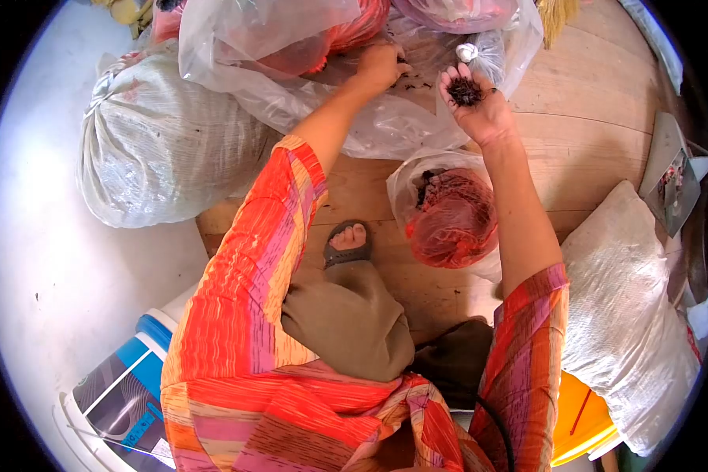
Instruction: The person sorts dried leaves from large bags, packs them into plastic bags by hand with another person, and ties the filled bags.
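My right hand [484, 110] is turned palm up, fingers curled around a small heap of dark, dried-looking bits [465, 92]. I cannot tell what kind they are. Reaching farther forward, my left hand [380, 66] is low over a clear plastic sheet [370, 130], its fingers bent together. Whatever is between those fingers is too small to make out. Dark crumbs lie scattered on the plastic beside it. Close by the left hand is a red bag inside clear plastic [315, 51]. Below my right hand, a red plastic bag [452, 224] stands in a clear one, with dark stuff at its opening.
A stuffed, tied whitish sack [165, 134] sits at the left, and another woven sack [613, 307] leans at the right. A paint bucket [126, 393] is at the lower left, a yellow container [582, 421] at the lower right. My sandalled foot [348, 240] rests on the wooden floor [578, 102].
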Motion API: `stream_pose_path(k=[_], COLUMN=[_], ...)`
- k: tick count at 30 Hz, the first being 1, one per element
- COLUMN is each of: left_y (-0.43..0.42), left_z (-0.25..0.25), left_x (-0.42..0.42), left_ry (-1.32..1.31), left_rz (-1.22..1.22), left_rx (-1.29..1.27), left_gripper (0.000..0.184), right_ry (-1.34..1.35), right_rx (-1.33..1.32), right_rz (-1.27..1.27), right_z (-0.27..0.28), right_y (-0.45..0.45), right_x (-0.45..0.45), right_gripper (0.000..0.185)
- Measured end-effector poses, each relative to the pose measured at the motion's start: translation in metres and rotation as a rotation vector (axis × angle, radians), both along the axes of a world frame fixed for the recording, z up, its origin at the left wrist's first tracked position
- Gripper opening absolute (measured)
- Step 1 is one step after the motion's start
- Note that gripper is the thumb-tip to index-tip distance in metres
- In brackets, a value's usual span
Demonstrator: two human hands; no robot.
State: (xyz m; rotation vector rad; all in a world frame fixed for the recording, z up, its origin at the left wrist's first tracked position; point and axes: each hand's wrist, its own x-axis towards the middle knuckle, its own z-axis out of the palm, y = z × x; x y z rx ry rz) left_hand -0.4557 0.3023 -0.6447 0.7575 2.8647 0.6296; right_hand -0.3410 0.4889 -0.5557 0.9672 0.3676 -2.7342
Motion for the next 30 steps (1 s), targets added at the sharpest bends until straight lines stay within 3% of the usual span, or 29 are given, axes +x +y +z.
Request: stream_pose_path(k=[4,6,9,12,14,18,20,23,26,30], left_y=[0.002,-0.003,-0.007,-0.004,-0.008,-0.005,-0.006,-0.013,-0.014,-0.004], left_z=[-0.002,-0.011,-0.021,-0.025,-0.018,0.005,0.023,0.020,0.040,0.022], left_x=[0.000,-0.001,0.000,-0.005,-0.011,-0.015,-0.007,-0.003,0.013,0.021], left_ry=[0.041,0.094,0.184,-0.213,0.077,0.032,-0.068,-0.060,-0.134,-0.173], left_rz=[-0.027,-0.065,-0.195,0.077,-0.200,-0.228,-0.079,-0.118,-0.111,-0.221], left_rx=[0.002,0.006,0.101,0.282,-0.013,-0.141,-0.012,0.175,0.129,0.114], left_gripper=[0.023,0.020,0.015,0.013,0.014,0.016,0.018,0.018,0.019,0.019], right_ry=[0.163,0.329,0.374,0.299,0.325,0.423,0.387,0.301,0.252,0.203], right_rx=[-0.007,-0.162,-0.237,-0.219,-0.244,-0.294,-0.234,-0.121,-0.083,0.050], right_rz=[0.021,-0.015,-0.034,-0.081,-0.084,-0.043,-0.026,-0.009,-0.005,0.051], right_z=[0.006,0.008,0.015,0.023,0.021,0.013,0.012,0.011,0.004,0.013], right_y=[0.002,0.000,-0.002,-0.005,-0.002,0.005,0.008,0.010,0.020,0.032], right_x=[0.003,0.002,0.002,0.002,0.004,0.006,0.006,0.006,0.004,0.008], right_gripper=[0.030,0.031,0.031,0.030,0.030,0.031,0.031,0.032,0.034,0.034])
